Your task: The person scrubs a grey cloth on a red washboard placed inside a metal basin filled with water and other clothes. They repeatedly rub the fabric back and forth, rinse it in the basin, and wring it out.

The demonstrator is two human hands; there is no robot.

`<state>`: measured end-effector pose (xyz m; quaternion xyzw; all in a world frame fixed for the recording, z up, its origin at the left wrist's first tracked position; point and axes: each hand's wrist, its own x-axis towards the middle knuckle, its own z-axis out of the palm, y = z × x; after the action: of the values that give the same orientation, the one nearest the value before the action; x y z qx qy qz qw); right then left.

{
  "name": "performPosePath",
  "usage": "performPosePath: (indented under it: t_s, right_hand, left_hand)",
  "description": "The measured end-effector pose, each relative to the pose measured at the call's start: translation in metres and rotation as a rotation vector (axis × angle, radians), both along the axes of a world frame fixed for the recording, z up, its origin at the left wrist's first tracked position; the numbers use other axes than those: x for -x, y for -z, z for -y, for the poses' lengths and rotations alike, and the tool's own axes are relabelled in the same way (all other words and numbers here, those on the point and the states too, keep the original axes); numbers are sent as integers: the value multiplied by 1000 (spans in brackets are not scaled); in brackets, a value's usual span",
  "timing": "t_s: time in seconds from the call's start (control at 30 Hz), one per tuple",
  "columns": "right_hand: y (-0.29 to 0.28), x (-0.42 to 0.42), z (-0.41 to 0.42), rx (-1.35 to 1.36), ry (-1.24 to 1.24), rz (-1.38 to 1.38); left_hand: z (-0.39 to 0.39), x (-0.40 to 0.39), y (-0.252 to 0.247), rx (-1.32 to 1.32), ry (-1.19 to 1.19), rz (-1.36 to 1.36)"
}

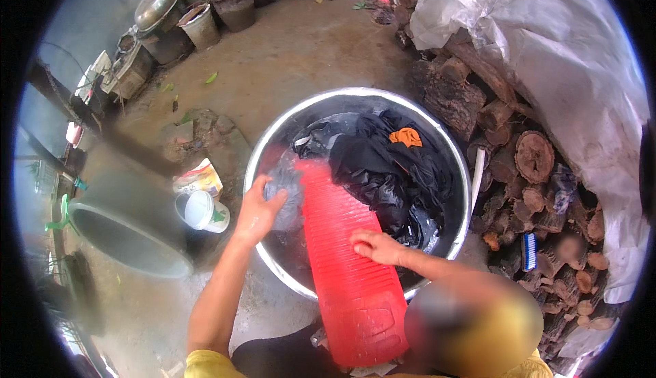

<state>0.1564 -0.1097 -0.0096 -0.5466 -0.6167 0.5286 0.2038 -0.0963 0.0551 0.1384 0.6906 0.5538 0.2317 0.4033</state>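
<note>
A red plastic washboard (pixel 353 255) leans at a slant, its upper end inside a large round metal tub (pixel 464 173) and its lower end near my lap. My right hand (pixel 376 245) rests on the ridges with curled fingers; I see nothing in it. At the tub's left rim, my left hand (pixel 259 211) has thumb and fingers apart around the edge of a blurred grey, cloth-like thing (pixel 286 198). Whether it grips this is unclear. Wet black clothing (pixel 369 168) with an orange patch (pixel 406 137) is heaped in the tub, right of the board.
Stacked firewood (pixel 533 157) under plastic sheeting (pixel 553 50) borders the right side; a blue-and-white brush (pixel 529 251) lies on it. Leftward are a tilted grey bucket (pixel 133 229), a white plastic tub (pixel 199 211) and a printed packet (pixel 202 178). Plant pots (pixel 233 6) line the back.
</note>
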Motion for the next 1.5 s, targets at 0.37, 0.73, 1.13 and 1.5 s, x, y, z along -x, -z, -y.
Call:
performPosePath:
  t_s: [0.37, 0.73, 1.13, 1.5]
  right_hand:
    - [65, -36, -57, 118, 539, -386]
    - [-24, 16, 16, -619, -113, 81]
    - [37, 4, -69, -314, -58, 130]
    - [22, 22, -102, -488, 217, 546]
  left_hand:
    - [99, -19, 99, -44, 503, -279]
    - [147, -38, 93, -353, 255, -350]
    - [64, -67, 127, -127, 140, -416]
    - [23, -105, 156, -662, 53, -527]
